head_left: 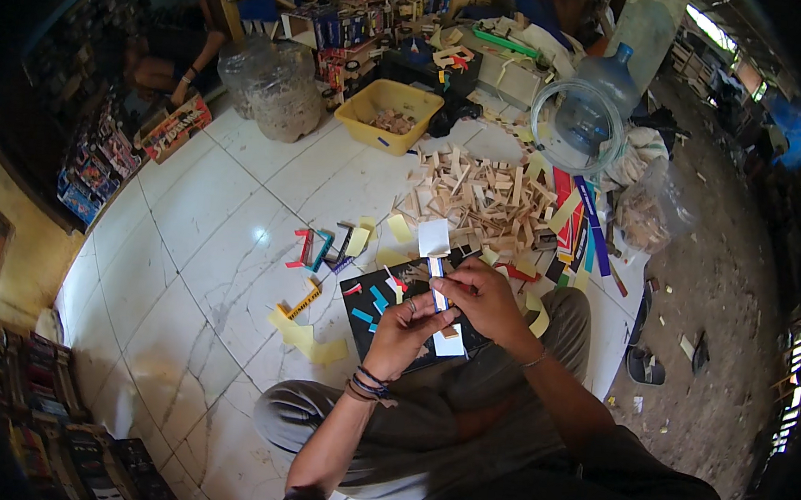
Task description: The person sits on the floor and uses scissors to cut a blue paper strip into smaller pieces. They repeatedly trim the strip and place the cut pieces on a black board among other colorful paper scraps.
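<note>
A narrow blue-and-white strip (435, 269) is pinched between my two hands, above my crossed legs. My left hand (401, 339) grips its lower end, fingers curled. From the right, my right hand (482, 299) closes on its side with thumb and fingertips. A pale paper piece (434, 237) shows just beyond the strip's top; whether it is joined to it I cannot tell. Under the hands lies a black board (358, 325) with small blue, red and white pieces on it. A white paper piece (448, 342) sits below my right hand.
Beyond the board spreads a heap of small wooden pieces (488, 196). Yellow paper pieces (310, 341) and folded coloured strips (312, 248) lie to the left. Farther off stand a yellow basin (386, 137) and a large clear bottle (606, 93). Another person's hand (181, 92) is at far left.
</note>
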The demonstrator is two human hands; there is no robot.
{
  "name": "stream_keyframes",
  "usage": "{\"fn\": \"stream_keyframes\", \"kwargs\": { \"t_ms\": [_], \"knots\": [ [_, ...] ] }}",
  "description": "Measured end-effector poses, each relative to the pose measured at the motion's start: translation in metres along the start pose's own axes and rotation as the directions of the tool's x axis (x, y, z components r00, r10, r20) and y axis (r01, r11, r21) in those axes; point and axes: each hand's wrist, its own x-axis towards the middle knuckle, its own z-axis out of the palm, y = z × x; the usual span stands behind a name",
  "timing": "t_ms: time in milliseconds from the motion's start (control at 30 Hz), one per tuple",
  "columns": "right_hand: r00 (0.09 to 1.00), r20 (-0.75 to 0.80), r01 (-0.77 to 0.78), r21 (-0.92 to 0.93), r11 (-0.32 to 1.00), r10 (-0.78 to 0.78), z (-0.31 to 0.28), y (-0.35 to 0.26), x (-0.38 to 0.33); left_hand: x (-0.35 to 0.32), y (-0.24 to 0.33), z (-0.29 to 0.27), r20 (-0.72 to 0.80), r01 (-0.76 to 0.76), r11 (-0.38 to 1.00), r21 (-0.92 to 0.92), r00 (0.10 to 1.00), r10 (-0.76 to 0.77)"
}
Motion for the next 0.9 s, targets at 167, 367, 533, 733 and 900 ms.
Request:
{"fn": "stream_keyframes", "kwargs": {
  "t_ms": [167,367,533,733,900],
  "knots": [
    [0.999,0.036,-0.028,0.095,0.995,0.025,0.001,0.003,0.002,0.002,0.002,-0.002,0.011,0.016,1.0,-0.018,1.0,-0.016],
    [0.961,0.246,-0.218,0.409,0.886,0.124,-0.009,-0.004,0.001,0.002,-0.002,-0.007,-0.007,-0.024,0.999,0.029,1.0,0.024],
    [0.985,0.109,-0.16,0.308,0.938,0.132,-0.005,-0.011,0.012,0.003,-0.009,-0.004,0.009,-0.071,0.993,0.098,0.998,0.07],
    [0.952,0.169,-0.305,0.583,0.753,0.254,0.007,-0.002,0.012,0.004,-0.01,-0.008,0.017,-0.058,0.99,0.128,0.998,0.056],
    [0.983,0.064,-0.181,0.522,0.833,0.173,0.007,-0.001,0.011,0.005,-0.012,-0.002,-0.021,-0.102,0.994,0.028,0.995,0.102]
  ]
}}
